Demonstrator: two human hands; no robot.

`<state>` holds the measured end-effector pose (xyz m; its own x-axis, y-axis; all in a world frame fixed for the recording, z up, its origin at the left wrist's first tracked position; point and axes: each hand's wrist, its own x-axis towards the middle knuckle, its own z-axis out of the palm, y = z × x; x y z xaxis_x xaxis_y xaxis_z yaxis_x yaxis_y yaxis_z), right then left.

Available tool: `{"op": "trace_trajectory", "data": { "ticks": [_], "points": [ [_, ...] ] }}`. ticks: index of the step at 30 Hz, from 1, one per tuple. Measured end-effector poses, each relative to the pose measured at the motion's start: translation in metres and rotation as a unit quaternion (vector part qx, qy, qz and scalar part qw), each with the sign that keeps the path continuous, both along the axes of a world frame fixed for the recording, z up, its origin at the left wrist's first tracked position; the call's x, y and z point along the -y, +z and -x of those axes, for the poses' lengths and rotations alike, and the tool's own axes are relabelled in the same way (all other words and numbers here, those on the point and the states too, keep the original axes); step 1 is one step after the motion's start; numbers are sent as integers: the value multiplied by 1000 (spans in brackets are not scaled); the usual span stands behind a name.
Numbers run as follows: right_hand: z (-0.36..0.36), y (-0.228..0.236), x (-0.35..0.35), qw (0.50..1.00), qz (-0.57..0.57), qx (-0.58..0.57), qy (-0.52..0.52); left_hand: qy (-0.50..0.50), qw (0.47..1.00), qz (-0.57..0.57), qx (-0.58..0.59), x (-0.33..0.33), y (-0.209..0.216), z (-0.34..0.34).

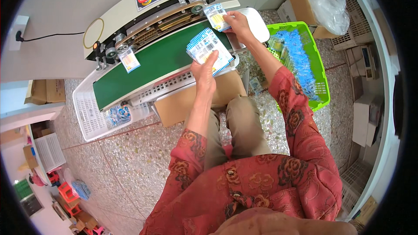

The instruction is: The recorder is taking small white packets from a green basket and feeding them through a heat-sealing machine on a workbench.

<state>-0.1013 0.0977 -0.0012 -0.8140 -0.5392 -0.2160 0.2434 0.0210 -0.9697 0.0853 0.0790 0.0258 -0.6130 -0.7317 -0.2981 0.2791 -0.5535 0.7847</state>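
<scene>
My left hand [204, 72] is closed on a fanned stack of small blue-and-white packets [208, 48], held over the green conveyor belt [163, 56]. A single packet with yellow contents [216, 16] is pinched in my right hand [238, 25], at the right end of the band sealing machine [150, 17]. The upper edge of that packet is by the machine's sealing track. Farther left, another packet [129, 59] hangs from the track's left end, over the belt and apart from both hands.
To the right stands a green basket [323, 82] full of blue packets. A white basket [82, 117] with some packets sits under the belt's left end. Cardboard [176, 106] is in front of my knees. A box with clear plastic bags [328, 8] stands far right.
</scene>
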Motion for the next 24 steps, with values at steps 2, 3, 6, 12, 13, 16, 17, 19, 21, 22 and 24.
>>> {"op": "trace_trajectory", "data": {
  "ticks": [2, 3, 6, 12, 13, 16, 17, 19, 21, 22, 24],
  "points": [
    [-1, -2, 6, 1000, 1, -7, 3, 0, 1000, 2, 2, 1, 3, -1],
    [-2, -3, 10, 1000, 3, -15, 5, 1, 1000, 1, 2, 1, 4, -2],
    [-1, -14, 23, 1000, 27, -15, 1, 0, 1000, -2, 0, 1, 4, -1],
    [-7, -22, 38, 979, -92, -171, 59, 3, 1000, -2, -11, 2, 3, 0],
    [-10, -17, 39, 979, -92, -170, 60, 5, 1000, 0, -13, 3, 2, -1],
    [-20, 7, 33, 995, 7, -20, 93, 8, 1000, 4, -8, 4, 1, -2],
    [-21, 14, 29, 994, -11, -61, 89, 9, 1000, 7, -1, 4, 1, -2],
    [-26, 28, 13, 991, -31, -102, 83, 11, 1000, 6, -8, 4, 1, -2],
    [-41, 37, -5, 990, 27, -82, 113, 19, 1000, 7, -14, 7, 1, -2],
    [-45, 41, -19, 990, 24, -84, 110, 16, 1000, 5, -26, 5, 2, 1],
    [-60, 43, -38, 976, 44, -150, 152, 16, 999, 3, -34, 5, -1, 2]
  ]
}}
